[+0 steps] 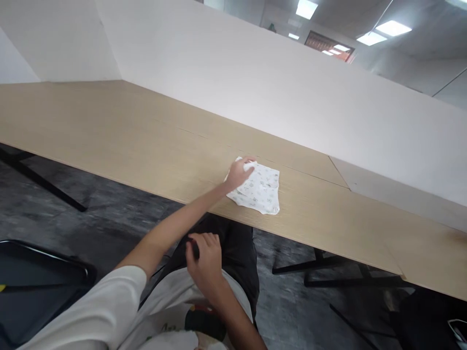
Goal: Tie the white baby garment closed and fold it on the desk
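A white cloth [260, 189] printed with small motifs lies on the table near its front edge. It is roughly square, with wavy edges at the bottom. My left hand [238, 174] rests at its upper left part, thumb and fingers curved around a plain white bit that looks like bunched fabric. Part of the cloth's left side is hidden under that hand. Over my lap, away from the table, my right hand [206, 257] hangs with loosely bent fingers and the thumb apart; nothing shows in it.
A long wood-toned table [153, 141] runs across the view, backed by a white partition [219, 63]. Black metal table legs [47, 180] stand beneath. To the lower left is a black chair [44, 287]. Dark objects lie in shadow at lower right.
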`<control>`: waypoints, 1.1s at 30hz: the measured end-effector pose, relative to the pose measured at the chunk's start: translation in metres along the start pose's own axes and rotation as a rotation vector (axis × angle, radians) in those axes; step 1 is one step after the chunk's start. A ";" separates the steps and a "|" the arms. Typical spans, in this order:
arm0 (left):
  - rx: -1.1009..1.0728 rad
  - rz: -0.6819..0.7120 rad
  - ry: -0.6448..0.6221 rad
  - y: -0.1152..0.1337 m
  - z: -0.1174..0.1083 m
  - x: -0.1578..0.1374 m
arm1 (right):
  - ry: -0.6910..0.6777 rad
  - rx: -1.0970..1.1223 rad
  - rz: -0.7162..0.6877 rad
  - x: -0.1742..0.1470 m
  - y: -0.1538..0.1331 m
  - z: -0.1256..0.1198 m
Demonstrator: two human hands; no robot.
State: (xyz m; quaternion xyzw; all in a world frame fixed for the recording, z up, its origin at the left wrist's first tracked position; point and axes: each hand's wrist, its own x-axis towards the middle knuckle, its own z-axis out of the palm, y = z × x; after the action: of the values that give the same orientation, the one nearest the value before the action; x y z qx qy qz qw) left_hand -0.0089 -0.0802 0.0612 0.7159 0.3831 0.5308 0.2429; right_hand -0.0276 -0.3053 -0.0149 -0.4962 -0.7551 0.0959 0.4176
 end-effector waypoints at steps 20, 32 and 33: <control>0.430 0.392 -0.444 -0.067 -0.095 -0.073 | 0.217 -0.397 0.120 0.022 0.162 -0.153; 0.256 0.679 -0.631 -0.068 -0.070 -0.028 | -0.093 -0.432 -0.035 0.057 0.217 -0.176; 0.235 0.694 -0.659 -0.068 -0.070 -0.026 | -0.106 -0.424 -0.043 0.059 0.218 -0.177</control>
State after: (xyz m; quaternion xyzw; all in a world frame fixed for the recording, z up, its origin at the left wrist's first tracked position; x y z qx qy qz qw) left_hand -0.0986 -0.0658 0.0173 0.9536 0.0821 0.2790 0.0777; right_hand 0.2375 -0.1975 0.0073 -0.5509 -0.7897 -0.0481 0.2657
